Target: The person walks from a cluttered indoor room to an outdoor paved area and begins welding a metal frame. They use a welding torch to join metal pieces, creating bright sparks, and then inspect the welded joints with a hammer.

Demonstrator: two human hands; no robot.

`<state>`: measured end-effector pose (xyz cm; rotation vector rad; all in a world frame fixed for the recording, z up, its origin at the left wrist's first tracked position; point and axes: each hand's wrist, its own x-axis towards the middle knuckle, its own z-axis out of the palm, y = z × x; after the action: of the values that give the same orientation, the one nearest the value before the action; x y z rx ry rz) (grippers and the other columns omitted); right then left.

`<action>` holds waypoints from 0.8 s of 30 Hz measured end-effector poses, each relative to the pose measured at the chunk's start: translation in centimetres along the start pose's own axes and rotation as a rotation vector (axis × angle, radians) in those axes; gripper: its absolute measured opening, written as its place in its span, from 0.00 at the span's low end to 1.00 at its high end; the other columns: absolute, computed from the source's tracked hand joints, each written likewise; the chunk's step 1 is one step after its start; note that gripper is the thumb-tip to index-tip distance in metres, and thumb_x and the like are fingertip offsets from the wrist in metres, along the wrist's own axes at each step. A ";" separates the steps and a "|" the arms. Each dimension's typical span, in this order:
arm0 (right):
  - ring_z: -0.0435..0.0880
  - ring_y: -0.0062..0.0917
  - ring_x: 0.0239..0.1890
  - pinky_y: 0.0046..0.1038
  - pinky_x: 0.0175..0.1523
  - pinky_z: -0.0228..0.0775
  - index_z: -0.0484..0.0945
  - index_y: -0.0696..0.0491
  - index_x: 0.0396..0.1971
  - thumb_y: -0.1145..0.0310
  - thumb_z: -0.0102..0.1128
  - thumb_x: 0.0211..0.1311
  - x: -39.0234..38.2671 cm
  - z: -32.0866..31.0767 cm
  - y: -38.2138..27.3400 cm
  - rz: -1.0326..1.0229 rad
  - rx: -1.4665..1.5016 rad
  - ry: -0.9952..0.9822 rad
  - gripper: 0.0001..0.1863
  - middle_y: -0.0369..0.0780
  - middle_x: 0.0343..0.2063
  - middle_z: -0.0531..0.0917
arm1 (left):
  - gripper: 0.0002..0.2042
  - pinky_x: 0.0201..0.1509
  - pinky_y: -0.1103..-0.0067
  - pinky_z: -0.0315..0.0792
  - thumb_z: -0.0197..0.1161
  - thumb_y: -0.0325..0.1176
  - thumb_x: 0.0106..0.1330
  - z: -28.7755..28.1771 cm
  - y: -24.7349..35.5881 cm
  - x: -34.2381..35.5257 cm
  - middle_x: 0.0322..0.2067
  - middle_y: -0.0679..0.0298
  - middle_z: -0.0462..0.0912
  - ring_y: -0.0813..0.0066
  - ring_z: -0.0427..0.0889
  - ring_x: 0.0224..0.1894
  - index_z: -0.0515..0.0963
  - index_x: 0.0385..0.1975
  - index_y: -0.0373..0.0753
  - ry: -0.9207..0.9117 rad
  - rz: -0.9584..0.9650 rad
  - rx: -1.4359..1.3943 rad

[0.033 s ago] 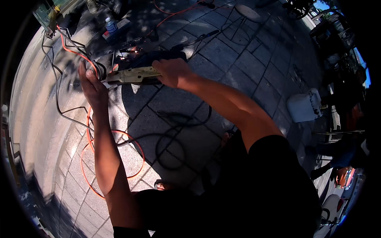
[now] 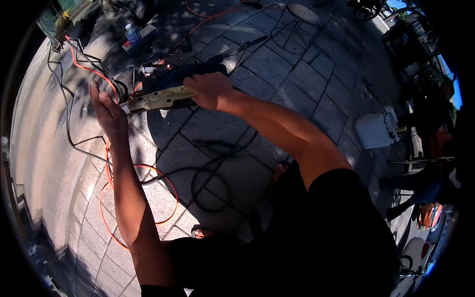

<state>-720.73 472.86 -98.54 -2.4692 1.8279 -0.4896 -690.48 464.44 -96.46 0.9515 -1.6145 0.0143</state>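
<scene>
Outdoor work over stone paving, seen from above the worker's head. The right hand [image 2: 213,91] is closed around the rear body of a hand-held power tool [image 2: 158,99], a long pale-yellow casing held roughly level and pointing to the worker's left. The left hand [image 2: 106,114] is raised at the tool's front end, palm against the head and fingers curled upward. Whether it grips a side handle or only steadies the head cannot be told, since the hand hides that part.

The tool sits in the air between the two hands, above the edge where the grey paving slabs [image 2: 277,74] meet a lighter stone kerb [image 2: 44,148]. A few reddish flecks [image 2: 167,64] lie just beyond the tool; they may be sparks, but are too small to be sure.

Against the paired earlier picture nothing has shifted: both hands, the tool and the cables lie the same. By that reading the grip is settled and the work is mid-pass rather than starting or ending.

An orange extension cable [image 2: 148,198] loops on the slabs below the left forearm, crossed by a black cable [image 2: 208,183]. A plastic bottle [image 2: 132,33] stands well beyond the tool. A white canister [image 2: 376,129] stands well apart to the right, and another person [image 2: 430,193] is partly visible in shade at the right rim.
</scene>
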 end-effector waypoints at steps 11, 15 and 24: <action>0.87 0.53 0.50 0.49 0.55 0.79 0.74 0.60 0.59 0.54 0.64 0.64 -18.5 -1.7 14.1 0.813 -0.023 -0.014 0.30 0.55 0.46 0.87 | 0.24 0.76 0.64 0.64 0.44 0.40 0.87 -0.9 -3.0 -0.2 0.64 0.37 0.77 0.43 0.74 0.70 0.71 0.69 0.26 0.049 -0.031 0.037; 0.86 0.56 0.52 0.49 0.57 0.78 0.78 0.62 0.53 0.57 0.65 0.63 -27.6 4.3 20.7 1.008 -0.135 -0.073 0.26 0.59 0.47 0.85 | 0.23 0.75 0.67 0.66 0.44 0.38 0.87 -1.3 -1.7 -1.0 0.66 0.39 0.77 0.47 0.74 0.71 0.70 0.70 0.26 -0.044 -0.097 0.044; 0.86 0.55 0.56 0.48 0.61 0.79 0.76 0.63 0.59 0.58 0.65 0.63 -34.3 7.7 25.2 1.297 -0.123 -0.354 0.30 0.59 0.54 0.86 | 0.24 0.46 0.77 0.75 0.48 0.43 0.86 -1.7 -0.6 -0.4 0.37 0.60 0.82 0.74 0.78 0.37 0.74 0.68 0.29 -0.044 -0.217 0.044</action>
<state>-750.98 496.01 -119.14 -0.8403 2.6933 0.1431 -688.75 465.09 -96.55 1.1638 -1.5490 -0.1217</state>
